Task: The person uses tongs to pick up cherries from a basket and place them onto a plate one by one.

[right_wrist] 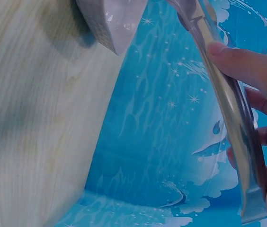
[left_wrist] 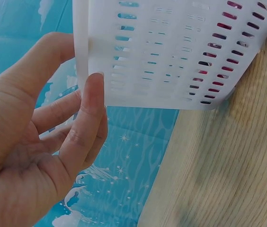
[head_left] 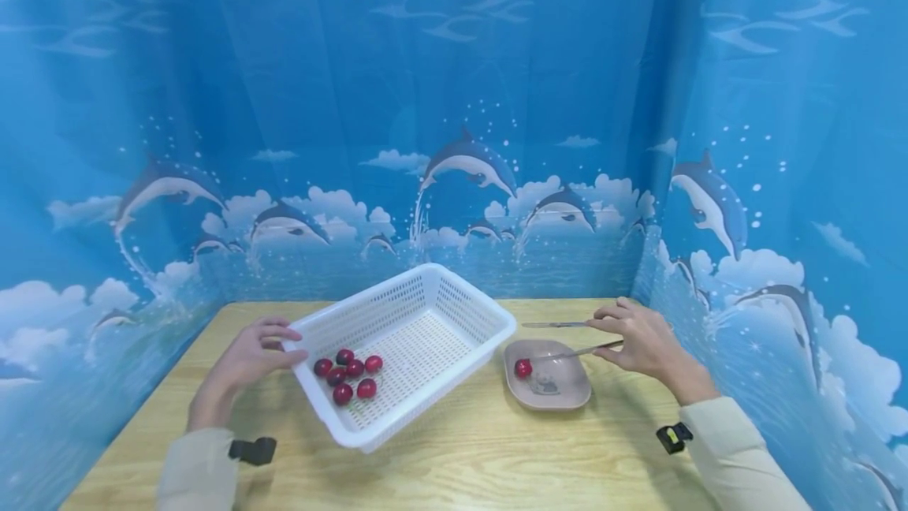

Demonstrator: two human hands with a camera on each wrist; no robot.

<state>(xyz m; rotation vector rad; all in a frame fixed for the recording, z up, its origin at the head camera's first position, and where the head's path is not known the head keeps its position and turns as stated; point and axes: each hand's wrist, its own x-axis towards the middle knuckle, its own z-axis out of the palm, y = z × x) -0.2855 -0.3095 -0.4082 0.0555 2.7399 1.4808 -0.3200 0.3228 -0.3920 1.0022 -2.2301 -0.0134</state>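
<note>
My left hand (head_left: 254, 357) pinches the left rim of a white perforated plastic basket (head_left: 397, 432); the left wrist view shows the thumb and fingers at the rim of this same basket (left_wrist: 143, 56). Several dark red cherries (head_left: 355, 369) are gathered at the basket's near left end. Metal tongs (right_wrist: 228, 104) are in my right hand (head_left: 641, 341), their arms spread apart. One arm reaches over a small pinkish-beige dish (head_left: 549, 400), its tip beside a single cherry (head_left: 522, 368) at the dish's left side. The other arm passes behind the dish.
Both containers are over a light wood table (head_left: 496, 464), the dish right of the basket. A blue curtain (head_left: 426, 101) printed with dolphins surrounds the table at the back and sides. Small black devices are strapped at both wrists.
</note>
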